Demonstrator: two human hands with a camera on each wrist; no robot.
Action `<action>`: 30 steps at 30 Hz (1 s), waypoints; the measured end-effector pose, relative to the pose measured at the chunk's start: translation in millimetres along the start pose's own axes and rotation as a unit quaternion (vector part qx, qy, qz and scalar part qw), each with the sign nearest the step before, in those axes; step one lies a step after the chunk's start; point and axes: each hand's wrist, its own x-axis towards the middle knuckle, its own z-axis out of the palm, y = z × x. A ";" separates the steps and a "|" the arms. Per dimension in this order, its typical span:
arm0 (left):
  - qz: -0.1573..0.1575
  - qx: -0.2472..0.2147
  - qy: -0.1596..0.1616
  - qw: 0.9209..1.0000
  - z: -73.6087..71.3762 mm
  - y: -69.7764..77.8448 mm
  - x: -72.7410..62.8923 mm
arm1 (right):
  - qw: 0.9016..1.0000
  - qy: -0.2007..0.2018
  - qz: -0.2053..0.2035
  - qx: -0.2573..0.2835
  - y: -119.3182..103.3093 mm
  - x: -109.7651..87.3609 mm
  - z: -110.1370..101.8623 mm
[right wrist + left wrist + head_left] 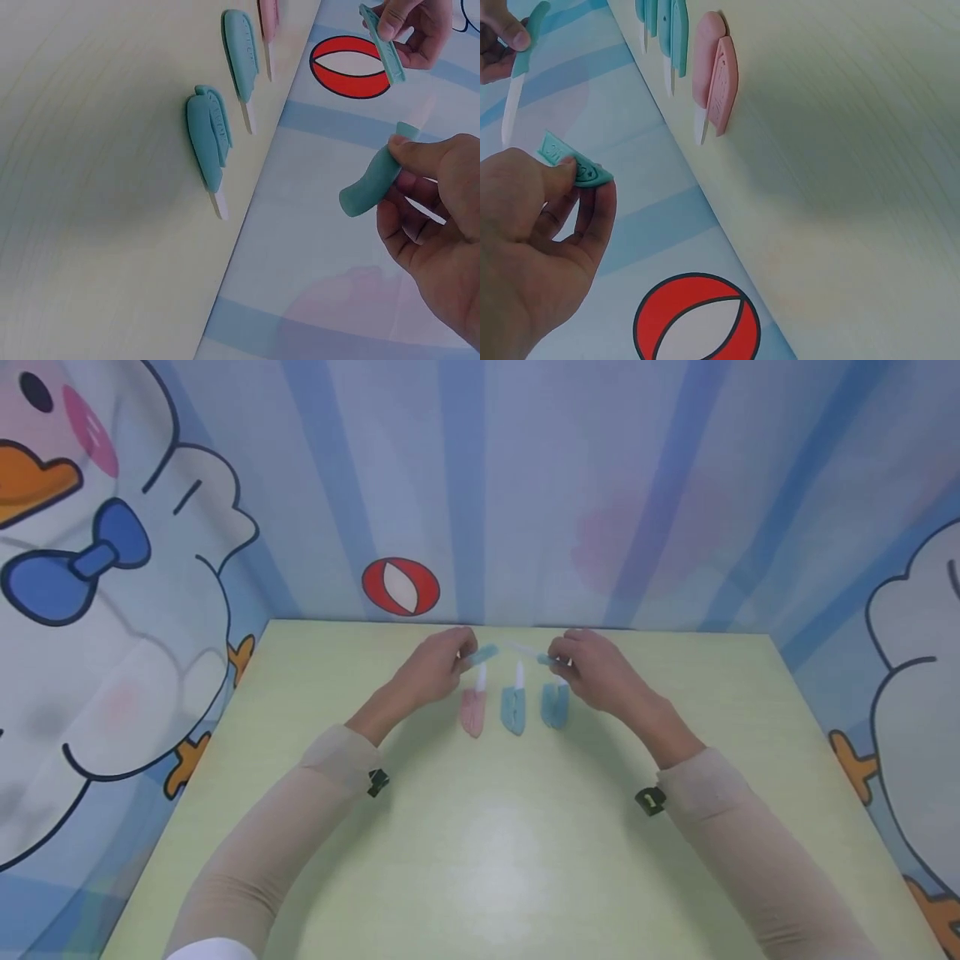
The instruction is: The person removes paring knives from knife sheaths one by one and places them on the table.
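My left hand (435,668) pinches a teal blade cover (592,175) between thumb and fingers, raised near the table's far edge. My right hand (596,670) grips a paring knife (367,184) by its curved teal handle; its white blade (514,109) points toward the left hand. Cover and knife are apart. Just in front of the hands, three more knives lie in a row, blades pointing away: a pink knife (472,714) on the left, a teal knife (513,708) in the middle and another teal knife (555,706) on the right. Each has a matching cover lying against its handle.
The pale yellow table (495,835) ends at a blue striped backdrop (525,485) behind the hands. A red and white ball (422,585) is printed on it. Printed cartoon birds (112,677) flank both sides.
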 end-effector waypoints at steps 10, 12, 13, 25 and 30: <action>-0.018 -0.109 -0.030 0.993 -3.2 -2.0 -3.2 | 0.999 0.020 0.006 0.045 -2.9 7.8 6.2; -0.023 -0.122 -0.036 0.992 -4.3 -2.1 -4.9 | 0.998 0.025 0.007 0.055 -4.2 9.8 7.1; -0.025 -0.125 -0.037 0.991 -4.9 -2.4 -5.8 | 0.998 0.028 0.008 0.059 -5.1 11.0 7.4; 0.001 -0.140 -0.019 0.990 -10.7 -1.0 -9.8 | 0.993 0.054 0.027 0.104 -13.9 23.6 10.8; 0.007 -0.140 0.004 0.990 -12.1 -2.2 -10.3 | 0.987 0.073 0.040 0.136 -19.2 29.8 12.6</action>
